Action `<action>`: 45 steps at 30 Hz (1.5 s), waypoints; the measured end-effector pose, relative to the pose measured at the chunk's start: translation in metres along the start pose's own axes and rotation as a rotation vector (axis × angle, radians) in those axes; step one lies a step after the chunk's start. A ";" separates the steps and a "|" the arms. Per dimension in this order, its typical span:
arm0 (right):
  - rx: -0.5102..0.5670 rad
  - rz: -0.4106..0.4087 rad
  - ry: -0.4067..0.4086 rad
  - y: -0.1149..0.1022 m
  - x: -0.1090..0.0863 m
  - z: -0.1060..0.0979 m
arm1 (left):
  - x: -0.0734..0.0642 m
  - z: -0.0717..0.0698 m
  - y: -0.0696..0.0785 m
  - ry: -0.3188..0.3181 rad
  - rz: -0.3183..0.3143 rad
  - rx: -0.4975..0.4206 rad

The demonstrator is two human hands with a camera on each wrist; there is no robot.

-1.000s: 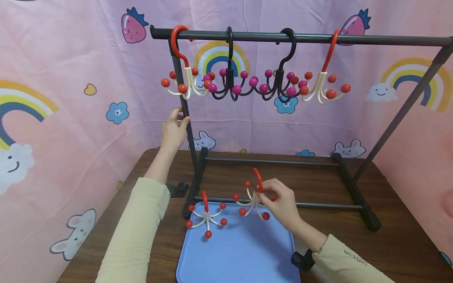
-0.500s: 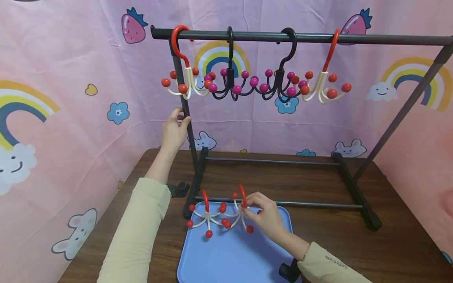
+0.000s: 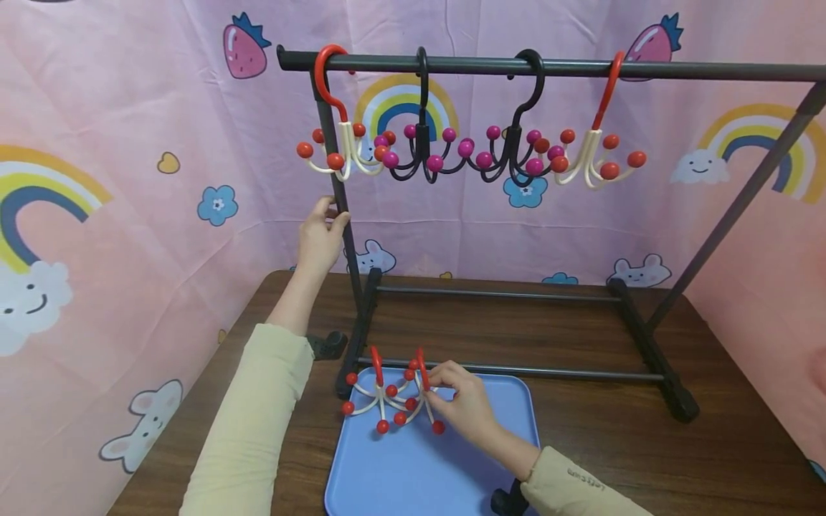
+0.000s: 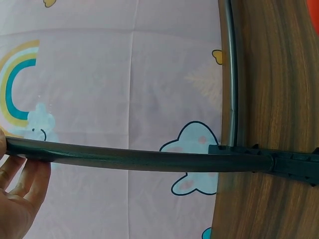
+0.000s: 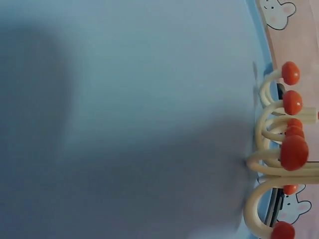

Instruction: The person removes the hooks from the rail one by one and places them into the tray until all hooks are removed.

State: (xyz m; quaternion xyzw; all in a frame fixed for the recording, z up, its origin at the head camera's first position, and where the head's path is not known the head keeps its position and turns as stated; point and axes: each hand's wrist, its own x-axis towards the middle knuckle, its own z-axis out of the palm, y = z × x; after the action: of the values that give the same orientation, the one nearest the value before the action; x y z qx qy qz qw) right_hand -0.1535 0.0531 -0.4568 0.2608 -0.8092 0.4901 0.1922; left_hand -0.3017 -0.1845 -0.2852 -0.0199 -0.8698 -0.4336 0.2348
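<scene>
In the head view my left hand (image 3: 319, 240) holds the left upright post (image 3: 352, 258) of a black clothes rack, thumb and fingers at its sides. The left wrist view shows fingertips (image 4: 40, 181) against that post. With my right hand (image 3: 466, 405) I pinch the red hook of a white multi-arm hanger (image 3: 422, 373) with red ball tips, low over the blue tray (image 3: 426, 473). Another such hanger (image 3: 377, 365) stands upright on the tray's far left; their arms overlap in this view. In the right wrist view, red-tipped arms (image 5: 251, 211) curve close to the tray surface.
Several hangers hang from the rack's top rail (image 3: 477, 66): a red-hooked one (image 3: 345, 143) at each end, black ones (image 3: 421, 143) with pink balls between. The rack's lower bar (image 3: 568, 374) crosses behind the tray on the brown wooden table (image 3: 645, 459). Patterned cloth (image 3: 193, 301) surrounds it.
My right hand has carried its hanger left and down, from above the tray's back edge to low beside the standing hanger. My left hand keeps its hold on the post.
</scene>
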 end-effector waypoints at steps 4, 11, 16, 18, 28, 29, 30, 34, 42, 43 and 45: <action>-0.002 -0.014 0.022 0.001 -0.002 0.003 | 0.000 0.000 0.001 -0.003 0.005 -0.002; -0.019 -0.028 -0.023 0.002 -0.002 -0.001 | 0.000 -0.001 0.001 -0.006 0.002 -0.006; -0.060 -0.036 -0.050 0.001 0.003 -0.015 | -0.001 0.000 0.001 -0.008 -0.011 -0.005; -0.084 -0.051 -0.038 0.004 0.009 -0.023 | -0.001 0.001 0.001 -0.005 -0.011 -0.012; -0.219 -0.026 0.019 0.005 0.056 -0.100 | 0.000 0.003 -0.002 0.016 0.029 -0.004; -0.236 -0.038 0.035 0.004 0.062 -0.108 | -0.001 0.003 -0.002 0.015 0.029 -0.004; -0.259 -0.047 0.052 0.002 0.068 -0.117 | -0.001 0.003 -0.001 0.017 0.028 -0.004; -0.350 -0.106 0.143 -0.007 0.091 -0.147 | -0.001 0.004 -0.001 0.030 0.023 0.006; -0.484 -0.161 0.305 -0.040 0.130 -0.195 | -0.002 0.004 -0.001 0.037 0.018 0.004; -0.494 -0.163 0.325 -0.046 0.134 -0.200 | -0.002 0.004 -0.001 0.037 0.019 0.005; -0.514 -0.166 0.368 -0.057 0.141 -0.208 | -0.003 0.004 0.000 0.036 0.019 0.008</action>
State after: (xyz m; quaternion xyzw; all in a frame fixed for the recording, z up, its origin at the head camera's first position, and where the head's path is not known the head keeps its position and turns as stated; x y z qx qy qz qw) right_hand -0.2187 0.1843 -0.2447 0.1759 -0.8343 0.2912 0.4339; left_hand -0.3005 -0.1812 -0.2882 -0.0193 -0.8669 -0.4282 0.2543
